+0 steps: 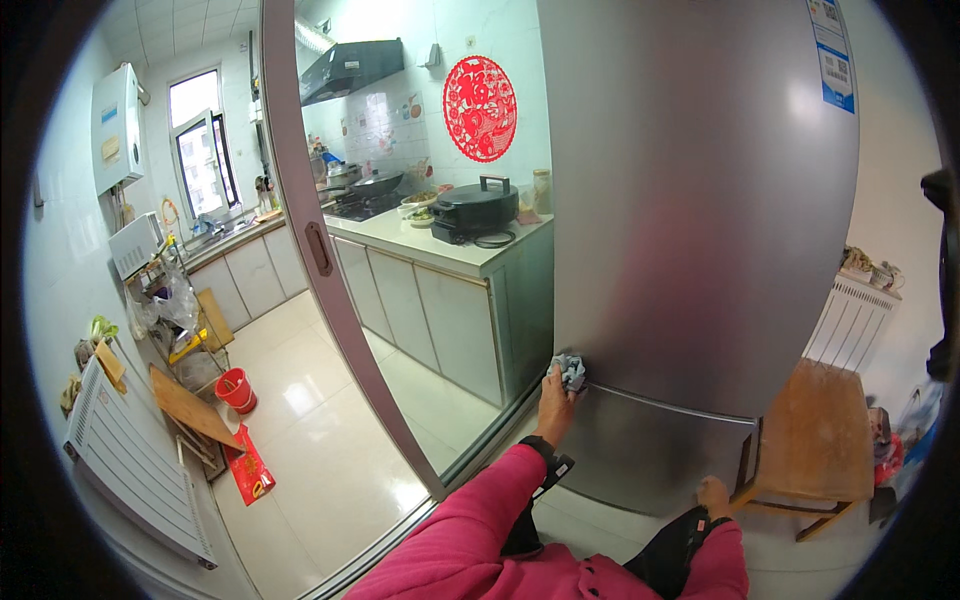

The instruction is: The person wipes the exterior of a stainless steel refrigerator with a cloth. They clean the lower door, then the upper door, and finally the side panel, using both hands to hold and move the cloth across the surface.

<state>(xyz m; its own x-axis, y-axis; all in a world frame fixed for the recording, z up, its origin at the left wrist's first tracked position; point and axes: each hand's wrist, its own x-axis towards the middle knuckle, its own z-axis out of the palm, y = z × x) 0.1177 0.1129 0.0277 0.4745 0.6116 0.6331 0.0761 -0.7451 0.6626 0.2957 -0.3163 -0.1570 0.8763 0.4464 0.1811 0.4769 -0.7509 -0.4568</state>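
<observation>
A crumpled grey cloth is gripped in my left hand and lies against the left edge of the steel-coloured refrigerator, level with the gap between its upper and lower doors. Lower and to the right, my right hand is beside the refrigerator's lower door, near its right side. Its fingers are small in view and partly hidden by the wrist, so their pose and any contact are unclear. Both arms wear pink sleeves with dark bands at the wrists.
A wooden stool or low table stands right of the refrigerator. To my left is a sliding door frame with a floor track. Beyond it are a counter bearing a black electric pan, a red bucket and a white radiator.
</observation>
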